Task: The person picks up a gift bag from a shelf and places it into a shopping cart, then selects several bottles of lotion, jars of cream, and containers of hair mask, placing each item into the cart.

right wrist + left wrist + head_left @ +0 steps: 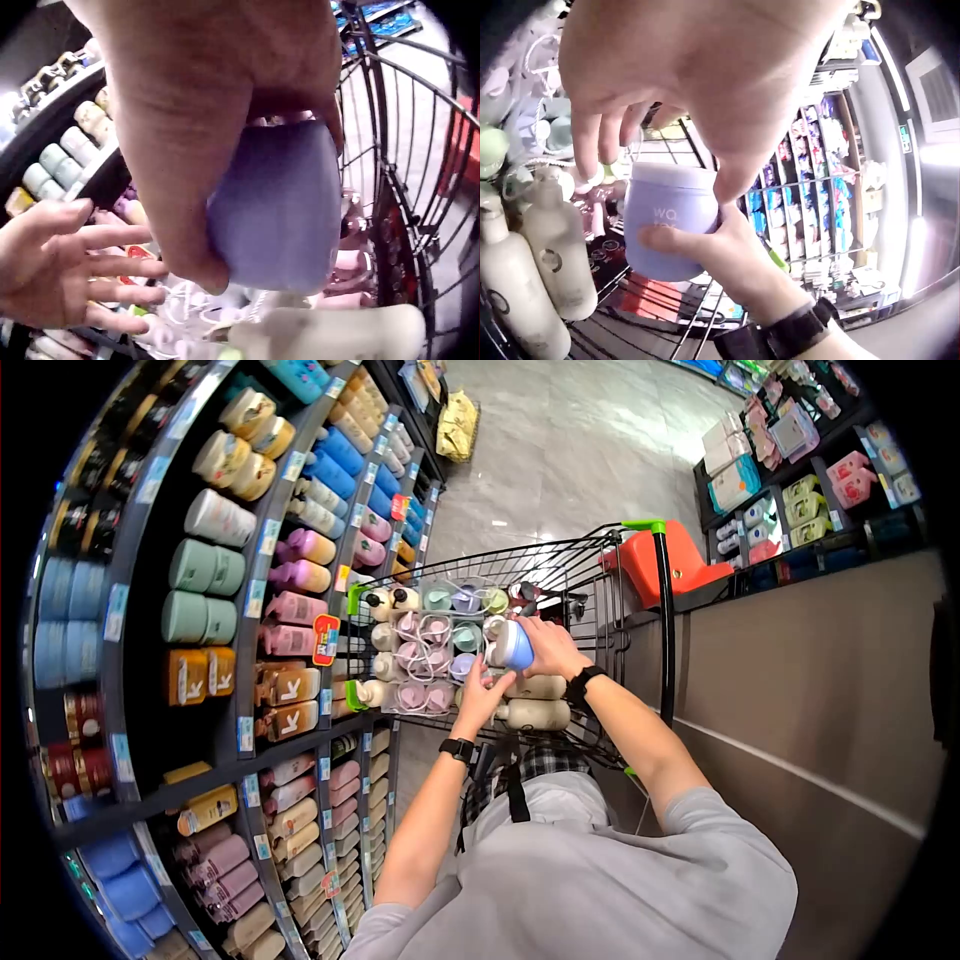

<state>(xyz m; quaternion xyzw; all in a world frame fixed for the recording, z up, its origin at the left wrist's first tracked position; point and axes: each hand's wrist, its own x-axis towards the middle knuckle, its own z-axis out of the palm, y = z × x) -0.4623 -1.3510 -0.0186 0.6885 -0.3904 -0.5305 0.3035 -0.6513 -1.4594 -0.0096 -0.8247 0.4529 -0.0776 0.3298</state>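
A lavender-blue jar (518, 646) with a whitish lid is tilted over the shopping cart. My right hand (549, 647) grips it round the side, its thumb (671, 238) across the printed front in the left wrist view. My left hand (482, 698) hovers beside the jar with its fingers spread; the right wrist view shows that palm (49, 274) holding nothing. Below the hands, clear packs of pink pump bottles (410, 660) fill the cart's left part. Cream-coloured bottles (535, 714) lie on the near side of the cart.
Black wire sides (590, 575) of the cart surround the goods, with a red child seat (660, 565) by the handle (662, 620). Tall shelves of bottles and jars (205, 565) stand close on the left. Grey tiled floor (570, 450) stretches ahead; another display (810, 505) stands right.
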